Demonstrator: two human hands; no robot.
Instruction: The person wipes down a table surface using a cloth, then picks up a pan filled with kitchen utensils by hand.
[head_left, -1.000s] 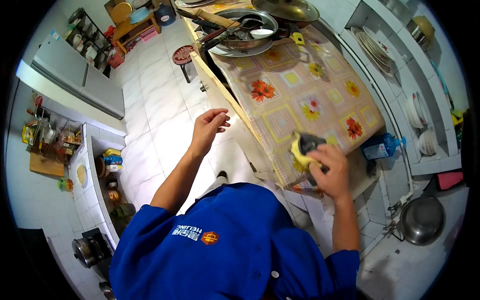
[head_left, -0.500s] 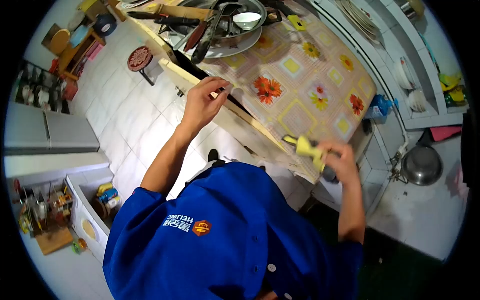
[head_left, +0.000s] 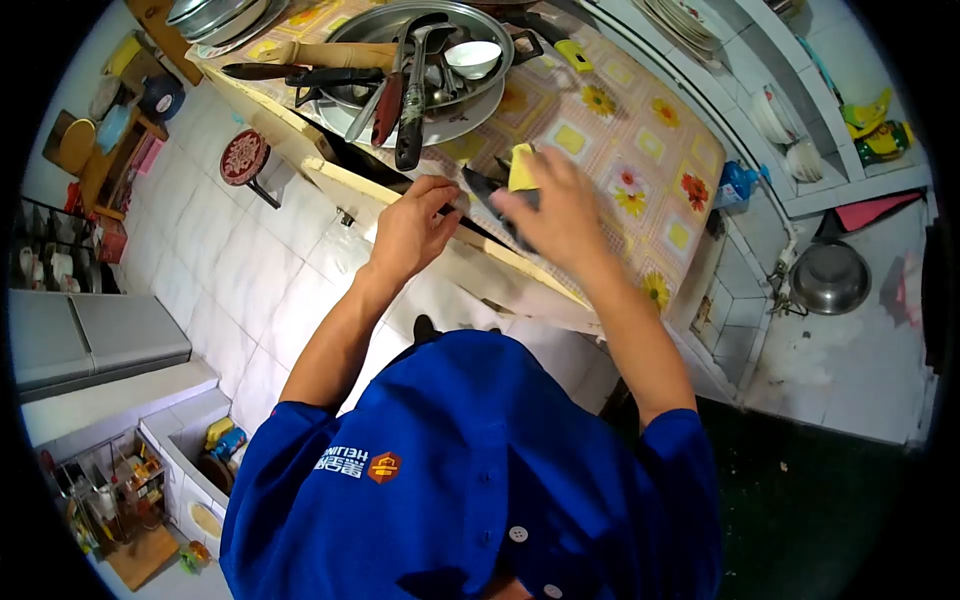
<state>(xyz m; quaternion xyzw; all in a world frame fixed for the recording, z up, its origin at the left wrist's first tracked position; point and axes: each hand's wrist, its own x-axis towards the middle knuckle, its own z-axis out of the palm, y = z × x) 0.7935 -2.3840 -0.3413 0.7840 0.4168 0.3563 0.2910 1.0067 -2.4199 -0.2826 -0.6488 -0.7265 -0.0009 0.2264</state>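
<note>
Near the front edge of the flowered tablecloth (head_left: pixel 560 110), my right hand (head_left: pixel 560 210) is closed round a yellow and black object (head_left: pixel 522 168), which is blurred. Just left of it, my left hand (head_left: pixel 415 225) is at the drawer's (head_left: pixel 350 192) opening, its fingers curled and pressed together; whether they hold anything cannot be seen. Beyond both hands, a metal pan (head_left: pixel 350 32) rests on a white plate (head_left: pixel 478 122). Ladles, dark-handled utensils and a small white bowl (head_left: pixel 473 60) lie in and across the pan.
A yellow-handled utensil (head_left: pixel 573 55) lies right of the pan. At the right are a blue bottle (head_left: pixel 737 185), a metal basin (head_left: pixel 830 278) and shelves with plates (head_left: pixel 680 25). A red stool (head_left: pixel 245 158) stands on the floor at the left.
My right hand has moved left and away from me with the yellow and black object, close to my left hand. The view has shifted, bringing the pan nearer the middle.
</note>
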